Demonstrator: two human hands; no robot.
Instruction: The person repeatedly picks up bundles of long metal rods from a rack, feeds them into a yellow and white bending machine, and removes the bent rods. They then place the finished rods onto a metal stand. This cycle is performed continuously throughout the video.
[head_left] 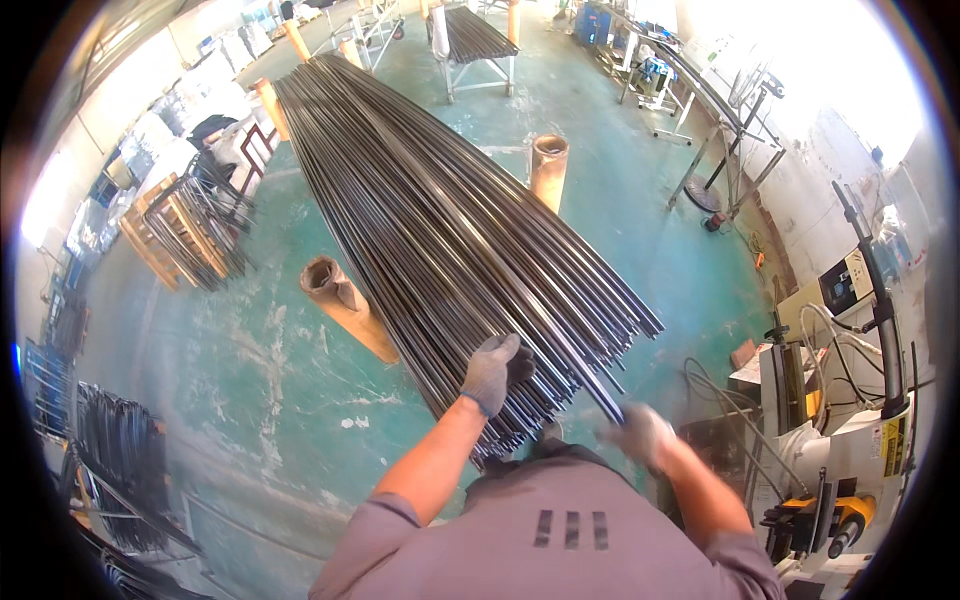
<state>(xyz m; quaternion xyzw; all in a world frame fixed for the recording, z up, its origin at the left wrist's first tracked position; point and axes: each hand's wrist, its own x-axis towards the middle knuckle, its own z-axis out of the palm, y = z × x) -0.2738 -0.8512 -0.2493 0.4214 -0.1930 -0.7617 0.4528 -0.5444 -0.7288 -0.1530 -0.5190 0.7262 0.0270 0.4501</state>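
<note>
A long stack of dark, shiny metal tubes [400, 210] stretches away in front of me, its near ends uneven. My left hand [490, 372], in a grey glove with a dark palm, rests on the stack near those ends. Its thumb stands apart from the partly hidden fingers, and no tube shows lifted in it. One brighter metal tube [592, 388] juts past its neighbours toward me on the right. At its near end is my gloved right hand [642, 437], blurred by motion and closed around the tip.
Brown cardboard-like posts [549, 172] flank the stack; another post [348, 305] leans at its left. A white machine [840, 460] with hoses stands near right. Dark parts [125, 460] hang at left. Farther back are a second tube rack [475, 38] and a metal stand [725, 165].
</note>
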